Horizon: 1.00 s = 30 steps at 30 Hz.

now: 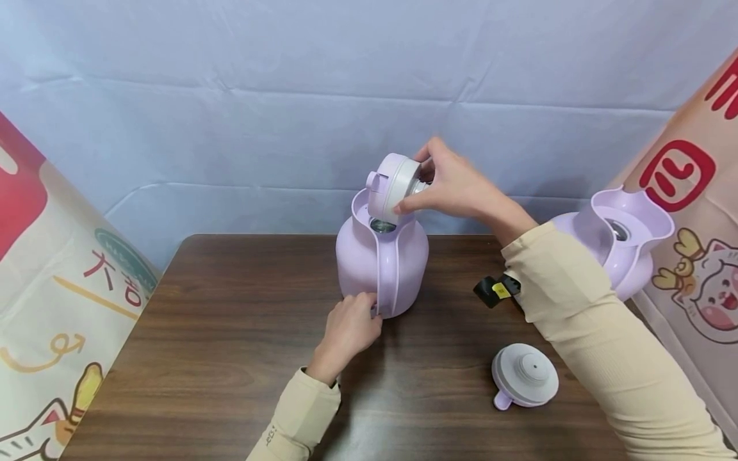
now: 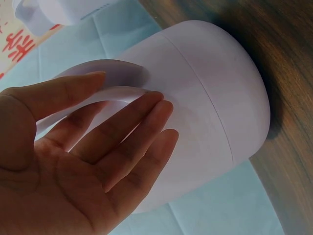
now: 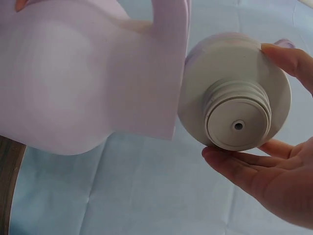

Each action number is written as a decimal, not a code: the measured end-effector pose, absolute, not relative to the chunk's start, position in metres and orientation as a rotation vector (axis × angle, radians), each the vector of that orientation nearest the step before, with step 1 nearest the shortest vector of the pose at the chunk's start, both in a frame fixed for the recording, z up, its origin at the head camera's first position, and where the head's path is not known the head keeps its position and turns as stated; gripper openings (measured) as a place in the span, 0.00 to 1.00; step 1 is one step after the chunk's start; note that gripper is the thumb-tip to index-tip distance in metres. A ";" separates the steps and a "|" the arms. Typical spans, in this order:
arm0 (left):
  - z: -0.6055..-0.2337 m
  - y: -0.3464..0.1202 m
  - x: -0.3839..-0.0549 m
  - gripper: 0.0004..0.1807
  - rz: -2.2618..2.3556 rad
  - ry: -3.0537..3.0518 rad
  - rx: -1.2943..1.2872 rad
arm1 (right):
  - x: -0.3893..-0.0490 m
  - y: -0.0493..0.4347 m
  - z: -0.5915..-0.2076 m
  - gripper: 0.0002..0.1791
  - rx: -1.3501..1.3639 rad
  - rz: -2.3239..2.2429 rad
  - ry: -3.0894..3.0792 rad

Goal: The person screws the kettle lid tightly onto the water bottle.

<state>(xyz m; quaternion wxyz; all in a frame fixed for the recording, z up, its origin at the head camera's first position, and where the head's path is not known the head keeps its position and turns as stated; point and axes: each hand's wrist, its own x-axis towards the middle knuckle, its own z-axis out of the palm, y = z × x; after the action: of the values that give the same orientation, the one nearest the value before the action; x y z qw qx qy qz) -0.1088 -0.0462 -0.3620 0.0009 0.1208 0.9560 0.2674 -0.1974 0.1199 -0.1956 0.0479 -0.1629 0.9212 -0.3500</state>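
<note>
A lilac vacuum jug [image 1: 353, 256] stands upright near the table's back edge, its handle facing the person. My left hand [image 1: 350, 325] is at the lower part of that handle. In the left wrist view, the handle [image 2: 117, 93] passes between thumb and index finger, while the other fingers [image 2: 142, 147] stay fairly straight. Above the jug's mouth, my right hand [image 1: 446, 182] grips a lilac and white screw lid [image 1: 394, 186] by its rim, tilted on its side. Its threaded plug [image 3: 238, 117] shows in the right wrist view, beside the jug's spout rim.
A second lilac jug [image 1: 637, 224], lidless, stands at the right, partly behind the right sleeve. Another lid [image 1: 524, 374] lies plug up on the wooden table [image 1: 230, 339], front right. A black strap with a yellow tag [image 1: 497, 290] hangs by the right cuff. Printed bags flank both sides.
</note>
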 end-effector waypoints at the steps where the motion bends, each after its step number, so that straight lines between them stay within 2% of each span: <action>1: -0.362 -0.046 -0.109 0.05 0.837 3.003 0.380 | -0.197 0.120 -0.196 0.37 -0.487 -1.065 2.817; 21: -0.361 -0.047 -0.109 0.06 0.825 2.995 0.349 | -0.201 0.113 -0.217 0.39 -0.462 -1.045 2.866; 30: -0.361 -0.048 -0.109 0.03 0.847 2.992 0.352 | -0.203 0.111 -0.223 0.39 -0.425 -1.008 2.874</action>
<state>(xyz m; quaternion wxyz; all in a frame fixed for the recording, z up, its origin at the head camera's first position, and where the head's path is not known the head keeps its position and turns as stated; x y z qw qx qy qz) -0.1088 -0.0485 -0.3607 0.0062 0.1126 0.9560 0.2707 -0.2026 0.1111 -0.2227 0.0332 -0.1383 0.9341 -0.3275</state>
